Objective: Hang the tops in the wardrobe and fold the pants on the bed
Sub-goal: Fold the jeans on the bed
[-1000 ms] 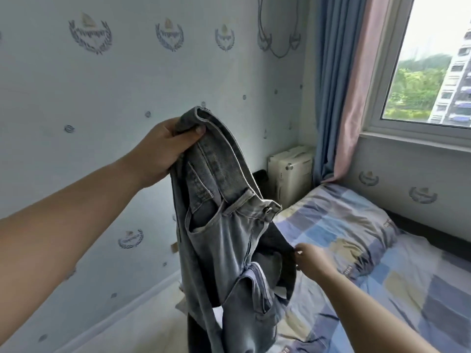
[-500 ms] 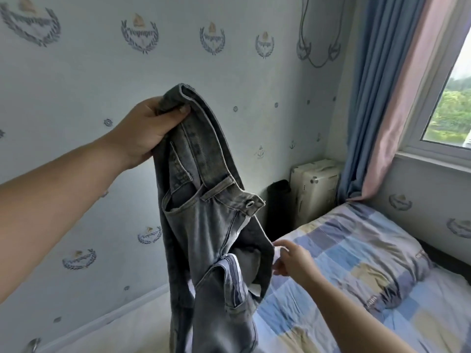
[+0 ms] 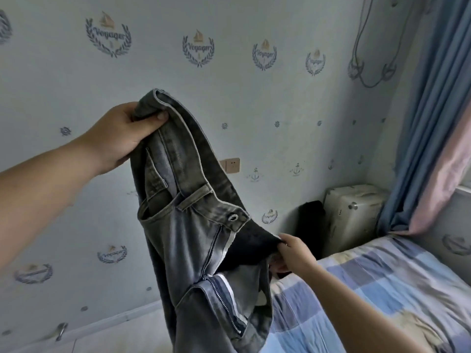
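A pair of grey jeans (image 3: 193, 225) hangs in the air in the middle of the view, held up in front of a pale wall (image 3: 254, 110) with little ship pictures on it. The left hand (image 3: 122, 135) is up at about 10 o'clock from the middle. Its fingers and thumb are curled tight round one end of the waistband. From there the waistband slopes down toward 4 o'clock, with the button hole at the low end and the zip open below it.

The right hand (image 3: 295, 253) is lower, at about 4 o'clock — it pinches the dark inside edge of the jeans at the open front, with the thumb on top. The legs drop straight down, out of view at 6 o'clock.

The bed (image 3: 382, 289) with its blue check cover lies at 4 to 5 o'clock, under the right arm. A blue and pink curtain (image 3: 428, 149) hangs at 3 o'clock. A cream box (image 3: 354, 215) stands in the corner beside the bed.
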